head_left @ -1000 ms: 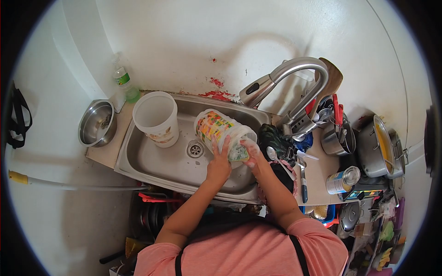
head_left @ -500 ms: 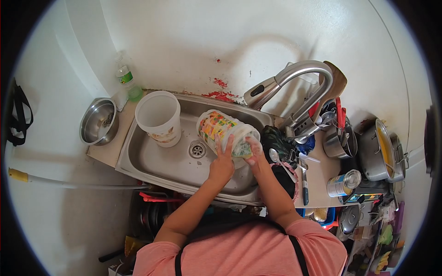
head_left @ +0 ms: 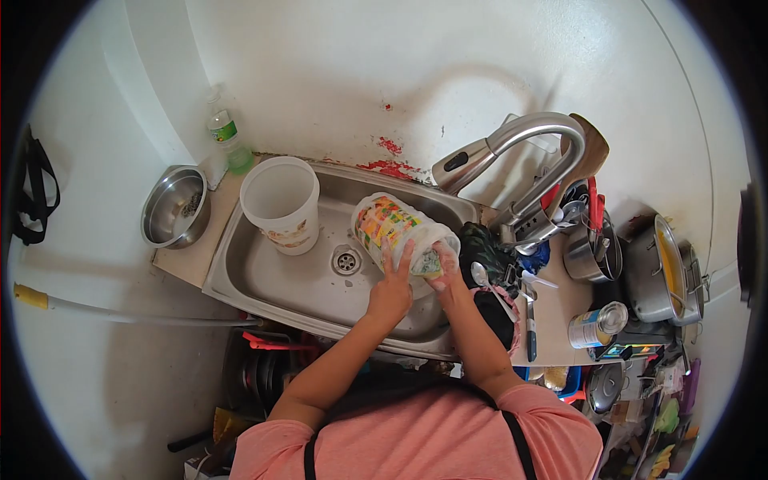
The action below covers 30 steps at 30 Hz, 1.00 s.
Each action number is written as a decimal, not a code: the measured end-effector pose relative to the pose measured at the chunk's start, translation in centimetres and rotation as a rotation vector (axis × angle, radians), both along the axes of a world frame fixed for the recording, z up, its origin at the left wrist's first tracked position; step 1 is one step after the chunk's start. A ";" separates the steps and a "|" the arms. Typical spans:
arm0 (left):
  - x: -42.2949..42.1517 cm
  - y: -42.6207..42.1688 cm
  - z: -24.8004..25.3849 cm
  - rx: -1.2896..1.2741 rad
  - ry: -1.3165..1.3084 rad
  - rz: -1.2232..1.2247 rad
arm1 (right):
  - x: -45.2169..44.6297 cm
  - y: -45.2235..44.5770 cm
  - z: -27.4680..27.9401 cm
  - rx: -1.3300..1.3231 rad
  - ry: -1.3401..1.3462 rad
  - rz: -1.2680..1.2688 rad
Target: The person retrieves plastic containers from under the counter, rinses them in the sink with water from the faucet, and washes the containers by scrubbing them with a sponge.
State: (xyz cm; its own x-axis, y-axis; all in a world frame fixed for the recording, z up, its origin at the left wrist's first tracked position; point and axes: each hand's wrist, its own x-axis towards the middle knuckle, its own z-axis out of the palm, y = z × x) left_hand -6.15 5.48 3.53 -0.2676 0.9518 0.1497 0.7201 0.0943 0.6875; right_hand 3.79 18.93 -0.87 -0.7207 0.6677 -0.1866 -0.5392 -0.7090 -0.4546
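Observation:
A white plastic container with a colourful label lies tilted over the right half of the steel sink, its mouth toward the right. My left hand grips its near side, fingers spread on the wall. At the mouth, my right hand is closed around a green and yellow sponge, with suds on the fingers. A second, empty white bucket stands upright in the sink's left part, beside the drain.
A steel bowl and a plastic bottle are at the left. The faucet arches at the back right. Rightward are a spoon, a knife, a can and pots.
The whole view has shifted slightly, so the sink and its surroundings appear a little further right. The container has turned slightly in my hands, and the sponge remains at its mouth.

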 end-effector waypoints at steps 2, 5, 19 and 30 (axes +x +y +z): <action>0.1 0.0 -0.1 -0.010 -0.017 0.003 | 0.1 -0.5 -0.2 0.050 -0.051 0.015; -0.1 -0.2 -0.7 -0.011 -0.006 0.004 | 0.1 -1.3 -0.1 0.099 -0.154 0.069; 0.4 0.0 -2.1 0.127 -0.102 0.019 | -0.9 -0.8 1.7 -0.114 -0.021 -0.056; -0.1 -0.1 0.7 0.013 -0.186 0.048 | -1.2 1.9 2.2 -0.175 -0.039 -0.237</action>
